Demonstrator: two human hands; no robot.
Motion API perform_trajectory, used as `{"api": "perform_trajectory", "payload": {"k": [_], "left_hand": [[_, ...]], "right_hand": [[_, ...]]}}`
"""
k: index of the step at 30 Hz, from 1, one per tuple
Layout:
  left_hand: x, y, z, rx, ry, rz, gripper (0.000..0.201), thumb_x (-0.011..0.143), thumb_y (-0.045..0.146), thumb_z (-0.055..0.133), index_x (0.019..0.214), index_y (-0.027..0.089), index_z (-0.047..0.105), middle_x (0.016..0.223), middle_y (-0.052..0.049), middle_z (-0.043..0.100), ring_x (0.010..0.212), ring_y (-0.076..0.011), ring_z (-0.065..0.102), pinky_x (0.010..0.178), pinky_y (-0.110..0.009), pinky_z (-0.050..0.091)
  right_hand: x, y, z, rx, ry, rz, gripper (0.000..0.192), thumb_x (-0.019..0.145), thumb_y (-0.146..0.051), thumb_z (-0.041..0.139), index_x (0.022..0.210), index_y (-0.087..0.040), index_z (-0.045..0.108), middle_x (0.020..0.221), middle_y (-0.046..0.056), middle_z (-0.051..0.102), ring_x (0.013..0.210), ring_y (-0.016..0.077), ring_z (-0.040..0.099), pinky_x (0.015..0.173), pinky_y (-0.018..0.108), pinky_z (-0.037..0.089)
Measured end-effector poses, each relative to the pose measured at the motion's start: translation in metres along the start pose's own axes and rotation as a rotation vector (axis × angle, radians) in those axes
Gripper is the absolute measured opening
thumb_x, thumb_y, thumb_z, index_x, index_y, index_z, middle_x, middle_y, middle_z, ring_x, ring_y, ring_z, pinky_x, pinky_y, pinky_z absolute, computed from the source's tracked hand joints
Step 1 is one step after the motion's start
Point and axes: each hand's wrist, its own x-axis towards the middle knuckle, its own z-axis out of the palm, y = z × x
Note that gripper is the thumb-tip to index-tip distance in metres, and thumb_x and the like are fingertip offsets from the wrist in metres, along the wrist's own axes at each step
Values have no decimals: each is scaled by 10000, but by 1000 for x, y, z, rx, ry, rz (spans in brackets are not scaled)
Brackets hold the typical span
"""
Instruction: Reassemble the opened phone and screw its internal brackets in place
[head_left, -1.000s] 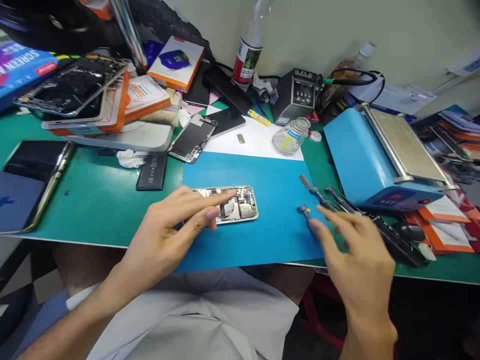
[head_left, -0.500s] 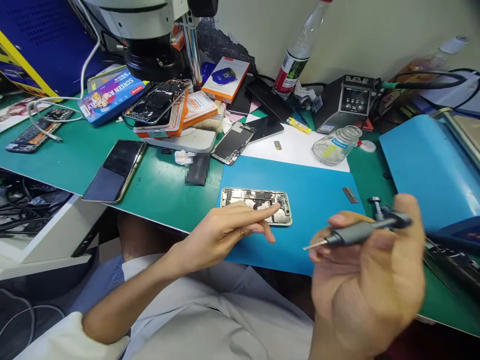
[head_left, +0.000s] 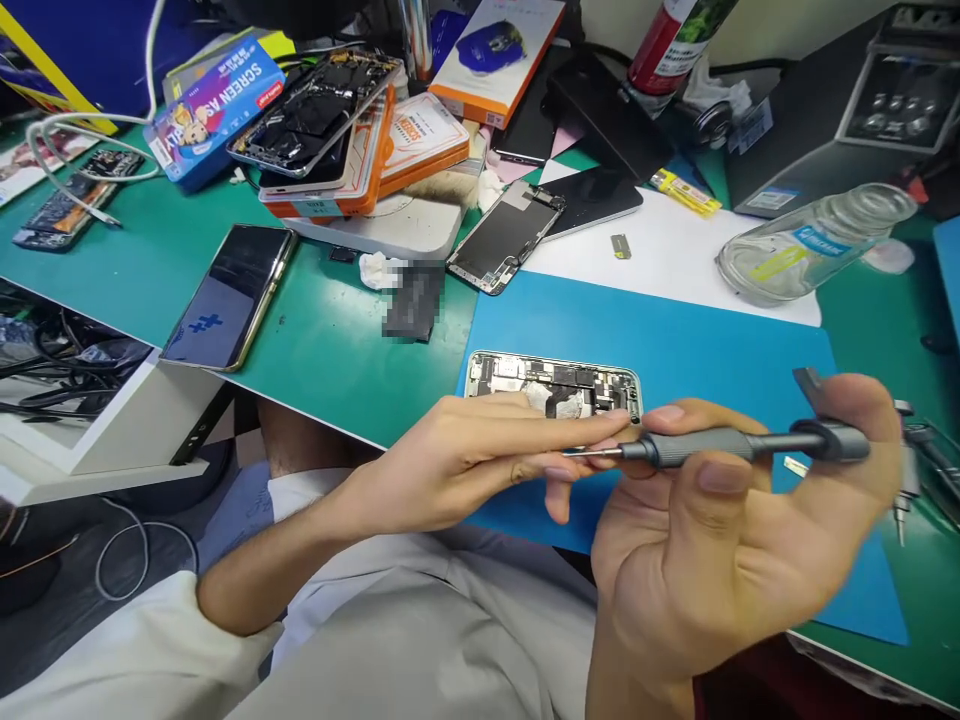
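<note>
An opened phone [head_left: 581, 376] with its circuitry bare lies on the blue mat [head_left: 712, 345]. My left hand [head_left: 457, 465] reaches across its near edge, fingers stretched out and the index fingertip over the phone's right end. My right hand [head_left: 720, 560] grips a grey precision screwdriver [head_left: 697, 449], held level, with a finger against its end cap. The thin bit points left, beside my left fingers; whether it touches them I cannot tell. My left hand hides the phone's lower edge.
A removed phone screen [head_left: 506, 235] and a glass jar [head_left: 810, 250] lie behind the mat. Further left are a pixelated black piece [head_left: 412, 300], a whole phone [head_left: 232, 295] and piled boxes [head_left: 424, 140]. More tools [head_left: 904, 480] lie at the right.
My right hand has brought the screwdriver left, so its bit is now beside my left fingers. My left hand stays over the phone. The view has shifted closer to the bench.
</note>
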Motion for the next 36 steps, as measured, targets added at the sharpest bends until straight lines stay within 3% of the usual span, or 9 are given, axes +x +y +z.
{"api": "perform_trajectory", "payload": {"k": [4,8,15,24,30,33,36], "left_hand": [[-2,0,-2,-11,-28,-37,504,1129,287,634,1631,270,598,949,5,872,924,-205,748,881,-367,571],[-3,1,-2,-31,-28,-39,497,1137,275,621,1633,261,595,962,3,873,957,-206,764,908,-367,569],[-2,0,-1,6,-33,17,496,1150,239,592,1643,201,569,962,2,857,960,-185,740,926,-338,570],[1,-3,1,1,2,64,459,1118,239,658,1551,91,639,951,-18,860,945,-170,735,913,-296,570],[2,-5,0,43,3,99,486,1120,261,648,1599,182,615,949,13,860,896,-162,726,888,-290,601],[-1,-6,3,-6,16,71,482,1107,254,666,1564,102,637,946,-21,862,934,-191,736,915,-312,597],[-2,-5,4,-36,22,15,500,1098,253,684,1573,106,634,965,-28,867,966,-214,744,939,-335,591]], "right_hand": [[0,2,1,-9,10,-13,518,948,-231,841,1395,-296,589,901,-54,724,772,111,685,627,237,579],[0,3,0,-58,8,-44,516,951,-266,848,1380,-308,564,920,-54,748,797,149,729,703,319,631],[2,7,-4,-59,-32,-89,538,947,-280,871,1368,-279,536,891,-52,765,807,157,761,717,343,665],[-1,10,-7,-107,-27,-42,519,954,-333,865,1398,-357,597,914,-32,766,875,211,791,640,370,654],[1,12,-10,-82,-28,-14,498,941,-336,871,1375,-414,639,919,-25,763,811,196,777,585,332,632],[-1,9,-6,-96,32,11,506,936,-319,860,1381,-394,631,905,-25,746,833,213,771,639,380,653],[-2,5,1,-70,93,51,493,927,-279,849,1364,-346,631,892,-24,739,813,194,741,707,386,666]]}}
